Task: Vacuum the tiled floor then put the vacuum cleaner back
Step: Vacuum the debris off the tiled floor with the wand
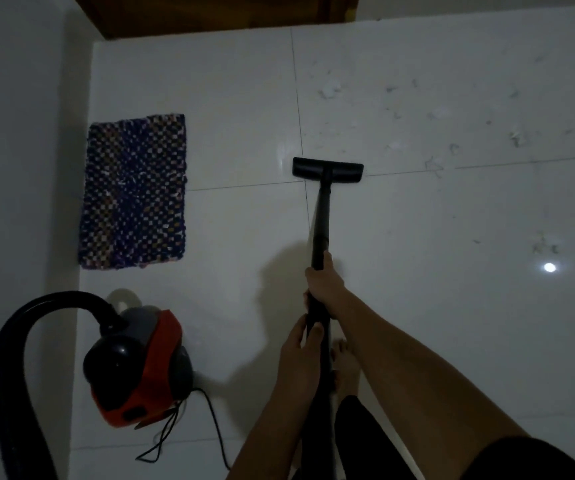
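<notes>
The black vacuum wand (321, 223) runs straight ahead over the white tiled floor (452, 306). Its flat black floor head (327, 169) rests on a tile joint. My right hand (324, 284) grips the wand higher up, and my left hand (301, 344) grips it just below. The red and black vacuum cleaner body (137, 368) stands on the floor at my lower left. Its thick black hose (19, 327) arcs up and out of the frame's bottom left. Small scraps and bits of dirt (518, 138) lie scattered on the tiles to the right of the floor head.
A dark checkered woven mat (135, 192) lies against the left wall (19, 168). The vacuum's thin black cord (215, 424) trails on the floor beside the body. A brown wooden door (209, 12) stands at the far end. My bare foot (346, 365) shows under the wand.
</notes>
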Tool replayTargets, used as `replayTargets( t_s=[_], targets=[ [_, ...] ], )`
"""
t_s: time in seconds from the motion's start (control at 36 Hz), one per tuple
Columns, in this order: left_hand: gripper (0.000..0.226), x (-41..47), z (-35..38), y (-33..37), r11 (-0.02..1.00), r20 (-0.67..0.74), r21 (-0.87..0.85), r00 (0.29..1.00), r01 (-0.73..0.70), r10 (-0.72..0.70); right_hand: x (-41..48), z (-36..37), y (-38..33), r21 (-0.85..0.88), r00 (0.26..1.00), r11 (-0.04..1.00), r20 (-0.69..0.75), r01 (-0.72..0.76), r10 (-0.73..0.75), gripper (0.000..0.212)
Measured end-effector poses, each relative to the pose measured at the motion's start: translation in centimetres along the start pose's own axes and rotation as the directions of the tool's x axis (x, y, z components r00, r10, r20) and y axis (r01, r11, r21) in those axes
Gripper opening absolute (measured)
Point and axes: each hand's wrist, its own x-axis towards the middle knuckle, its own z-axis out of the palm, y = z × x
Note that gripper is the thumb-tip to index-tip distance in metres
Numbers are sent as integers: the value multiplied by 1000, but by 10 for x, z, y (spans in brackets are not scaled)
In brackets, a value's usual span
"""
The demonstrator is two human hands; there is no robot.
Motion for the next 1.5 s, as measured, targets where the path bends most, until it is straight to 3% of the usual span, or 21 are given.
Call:
replayTargets(
  t_s=[0.56, 1.0, 1.5],
  targets=[
    [40, 84, 44, 116, 990, 74, -138, 997, 34, -24, 88, -34, -123, -43, 1000, 999, 14, 11, -10, 72],
    [38, 168, 24, 247, 996, 60, -66, 996, -55, 59, 165, -9, -258, -74, 998, 995, -8, 60, -61, 70],
    [42, 255, 72, 343, 992, 37, -121, 999, -26, 31, 250, -47, -370, -148, 997, 986, 24, 77, -74, 72]
  ],
)
